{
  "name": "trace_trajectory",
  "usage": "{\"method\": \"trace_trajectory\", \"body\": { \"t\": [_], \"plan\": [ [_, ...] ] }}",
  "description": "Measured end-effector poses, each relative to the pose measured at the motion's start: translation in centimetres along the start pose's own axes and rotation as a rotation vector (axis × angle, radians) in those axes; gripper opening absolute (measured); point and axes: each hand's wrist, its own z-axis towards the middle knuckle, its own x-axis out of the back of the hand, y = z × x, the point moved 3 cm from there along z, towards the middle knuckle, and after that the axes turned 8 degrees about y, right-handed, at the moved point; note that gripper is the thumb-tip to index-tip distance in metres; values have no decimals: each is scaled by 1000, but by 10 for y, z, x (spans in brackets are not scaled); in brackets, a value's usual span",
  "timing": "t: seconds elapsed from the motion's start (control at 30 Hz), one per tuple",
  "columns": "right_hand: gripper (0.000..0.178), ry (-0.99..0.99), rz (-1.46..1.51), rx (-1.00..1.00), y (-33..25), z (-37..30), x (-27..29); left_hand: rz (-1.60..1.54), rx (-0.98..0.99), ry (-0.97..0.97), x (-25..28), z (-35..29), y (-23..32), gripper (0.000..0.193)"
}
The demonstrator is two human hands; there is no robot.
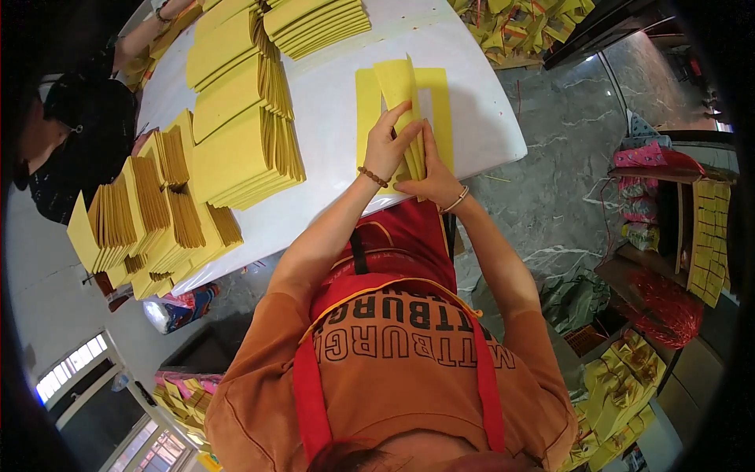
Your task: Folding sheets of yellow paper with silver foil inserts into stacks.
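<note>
Near the table's right end, a folded piece of yellow paper [395, 82] stands partly raised, its upper end flaring open. My left hand [385, 145] grips it from the left side, with thumb and fingers closed round it. On the other side my right hand [436, 177] presses against its lower right edge, fingers pointing away from me and thumb turned inward. Beneath lies a flat yellow sheet [440, 86] with pale strips on it, partly covered by my hands and the folded piece.
Stacks of folded yellow paper [245, 153] fill the left part of the white table [334, 102]. More bundles [130, 216] stand at its left edge. A person's arm [141, 39] reaches in at the far left. Yellow paper pieces [523, 27] lie heaped beyond the far right edge.
</note>
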Motion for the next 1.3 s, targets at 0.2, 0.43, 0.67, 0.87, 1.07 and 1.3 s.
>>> {"method": "trace_trajectory", "body": {
  "t": [0.2,0.43,0.67,0.87,1.07,1.3],
  "plan": [
    [119,-12,138,-39,-6,-1,-2,-24,115,25,4,2,-12,26],
    [121,-20,7,5,1,1,-1,111,90,-1,-2,1,9,30],
    [117,-22,-51,26,-3,1,-2,337,-18,-77,-5,4,29,42],
    [107,-31,-124,48,-3,0,4,267,29,24,-10,6,29,56],
    [85,273,-447,144,-6,-13,34,325,-239,-5,-3,10,16,49],
    [70,411,171,-138,-15,-19,31,394,-20,-42,-5,13,-3,39]
  ]
}}
